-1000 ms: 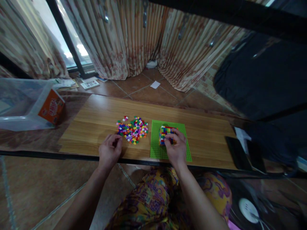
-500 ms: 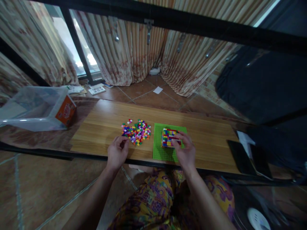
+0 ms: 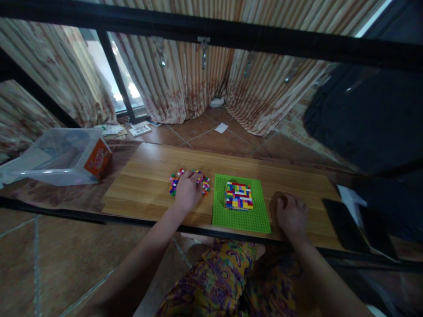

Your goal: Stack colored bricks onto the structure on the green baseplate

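Note:
My left hand (image 3: 189, 191) is over a pile of small loose building bricks (image 3: 173, 188) in many colours. Its fingers bend down among them, closed in a pinch, and the fingertips are hidden, so I cannot make out what is between them. On a green baseplate (image 3: 244, 222) stands a low, square block of stacked coloured bricks (image 3: 238, 196), and neither hand touches it. To the right of the baseplate, my right hand (image 3: 292, 215) rests on the wooden board, fingers loosely bent and apart, with nothing seen in it.
A clear plastic bin (image 3: 66, 154) with an orange label stands at the left. Dark flat objects (image 3: 345, 224) lie by the board's right end. A black bar (image 3: 211, 28) crosses overhead in front of the curtains (image 3: 185, 83). Papers (image 3: 140, 128) lie behind the wooden board (image 3: 139, 189).
My right hand has left the brick block and moved right, onto the board. My left hand has gone from the pile's near edge to over its middle. The view has shifted slightly.

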Demonstrator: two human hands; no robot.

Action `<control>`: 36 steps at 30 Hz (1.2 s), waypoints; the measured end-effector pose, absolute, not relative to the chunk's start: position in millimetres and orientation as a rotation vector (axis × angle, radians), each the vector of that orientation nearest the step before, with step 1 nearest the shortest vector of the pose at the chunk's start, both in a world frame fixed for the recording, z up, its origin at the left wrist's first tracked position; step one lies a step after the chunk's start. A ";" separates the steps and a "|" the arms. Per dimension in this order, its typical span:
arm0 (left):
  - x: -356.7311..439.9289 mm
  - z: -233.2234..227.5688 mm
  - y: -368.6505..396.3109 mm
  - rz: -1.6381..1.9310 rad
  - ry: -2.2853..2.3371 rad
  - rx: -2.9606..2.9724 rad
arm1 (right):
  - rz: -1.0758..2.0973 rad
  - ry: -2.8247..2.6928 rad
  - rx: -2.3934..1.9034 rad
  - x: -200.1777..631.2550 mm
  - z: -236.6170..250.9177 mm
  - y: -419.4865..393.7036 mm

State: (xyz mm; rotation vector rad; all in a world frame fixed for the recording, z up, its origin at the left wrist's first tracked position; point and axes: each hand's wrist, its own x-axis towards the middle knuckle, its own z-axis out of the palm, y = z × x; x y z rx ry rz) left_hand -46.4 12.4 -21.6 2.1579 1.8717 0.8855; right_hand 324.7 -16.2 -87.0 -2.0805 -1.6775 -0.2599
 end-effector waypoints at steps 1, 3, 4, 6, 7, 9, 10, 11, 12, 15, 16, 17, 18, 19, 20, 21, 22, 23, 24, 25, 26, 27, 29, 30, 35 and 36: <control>-43.6 -20.7 20.4 0.824 1.870 2.211 | -0.273 -1.660 -2.096 322.7 -88.5 -16.8; -38.8 -19.6 34.0 0.692 1.850 2.316 | -0.285 -1.634 -2.116 318.5 -88.8 -17.9; -36.8 -19.5 39.5 0.624 1.825 2.367 | -0.285 -1.629 -2.118 317.0 -88.0 -18.3; -34.2 -20.4 48.0 0.505 1.761 2.448 | -0.281 -1.626 -2.118 315.0 -85.5 -18.7; -33.6 -21.1 51.1 0.457 1.728 2.475 | -0.279 -1.624 -2.116 314.4 -84.3 -18.8; -33.5 -21.7 55.3 0.402 1.691 2.498 | -0.276 -1.613 -2.109 313.6 -82.4 -18.9; -33.8 -21.1 56.1 0.397 1.684 2.499 | -0.275 -1.605 -2.106 313.2 -81.9 -19.0; -34.1 -19.8 55.8 0.411 1.681 2.494 | -0.272 -1.599 -2.106 312.8 -81.5 -19.1; -34.3 -17.7 54.1 0.447 1.679 2.480 | -0.268 -1.594 -2.107 312.4 -81.3 -19.1; -31.4 -10.3 39.3 0.688 1.660 2.336 | -0.249 -1.593 -2.118 311.4 -81.2 -19.2; -28.8 -8.7 31.1 0.789 1.635 2.242 | -0.245 -1.592 -2.122 311.2 -81.1 -19.2; -25.3 -8.2 21.7 0.881 1.609 2.117 | -0.244 -1.589 -2.126 311.1 -80.9 -19.1; -21.0 -8.8 11.7 0.949 1.568 2.008 | -0.243 -1.587 -2.129 311.0 -80.7 -19.1; -16.2 -10.5 1.6 0.995 1.523 1.938 | -0.242 -1.587 -2.130 310.9 -80.3 -19.0; -11.1 -13.0 -7.8 1.020 1.483 1.902 | -0.242 -1.588 -2.130 310.8 -80.0 -18.9; -6.0 -16.2 -16.0 1.046 1.460 1.874 | -0.242 -1.588 -2.127 310.7 -79.5 -18.9; -1.1 -19.5 -22.6 1.073 1.451 1.855 | -0.242 -1.589 -2.125 310.5 -79.1 -18.9; 3.2 -22.7 -27.3 1.091 1.443 1.847 | -0.244 -1.588 -2.123 310.3 -78.7 -19.0; 6.8 -25.5 -30.2 1.103 1.437 1.843 | -0.247 -1.583 -2.124 310.0 -78.3 -19.0; 9.8 -27.8 -31.5 1.111 1.435 1.845 | -0.248 -1.578 -2.126 309.6 -77.9 -19.2; 12.1 -29.4 -31.6 1.112 1.431 1.850 | -0.247 -1.575 -2.128 309.2 -77.5 -19.3; 13.8 -30.4 -30.8 1.111 1.428 1.856 | -0.244 -1.572 -2.129 308.8 -77.1 -19.5; 16.1 -30.9 -28.3 1.106 1.420 1.864 | -0.239 -1.570 -2.128 307.9 -76.4 -19.9; 17.0 -30.5 -27.1 1.099 1.414 1.863 | -0.238 -1.571 -2.129 307.4 -76.0 -20.1; 21.3 -26.3 -23.5 1.074 1.421 1.744 | -0.255 -1.569 -2.141 307.3 -75.6 -20.3; 22.1 -25.7 -22.8 1.073 1.427 1.703 | -0.253 -1.572 -2.138 307.7 -75.9 -20.2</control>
